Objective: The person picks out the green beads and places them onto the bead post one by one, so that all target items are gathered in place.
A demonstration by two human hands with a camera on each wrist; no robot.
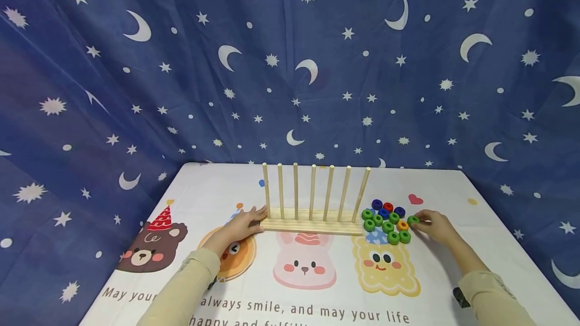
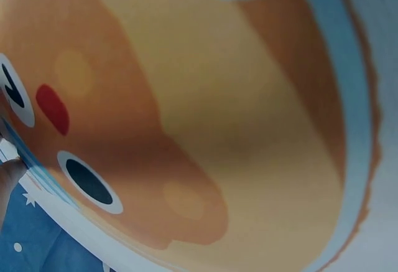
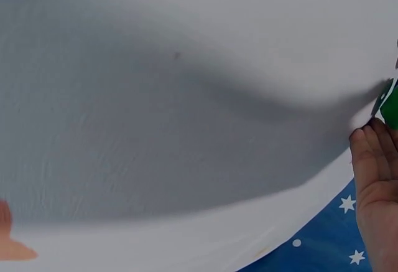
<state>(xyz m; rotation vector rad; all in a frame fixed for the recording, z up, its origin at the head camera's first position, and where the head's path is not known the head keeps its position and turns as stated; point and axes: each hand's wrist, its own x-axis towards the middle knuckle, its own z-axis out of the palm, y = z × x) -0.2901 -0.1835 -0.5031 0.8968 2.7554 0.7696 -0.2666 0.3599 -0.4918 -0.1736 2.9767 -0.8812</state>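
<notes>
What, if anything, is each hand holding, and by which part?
The left hand holds the wooden rack by its left end. The right hand pinches a green ring by its right side, as the head view shows.

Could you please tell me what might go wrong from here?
The right hand pinches a green ring beside the other rings, so moving it might scatter its neighbours. The left hand grips the wooden rack only at its left end, so a bump at the right end could swivel it.
</notes>
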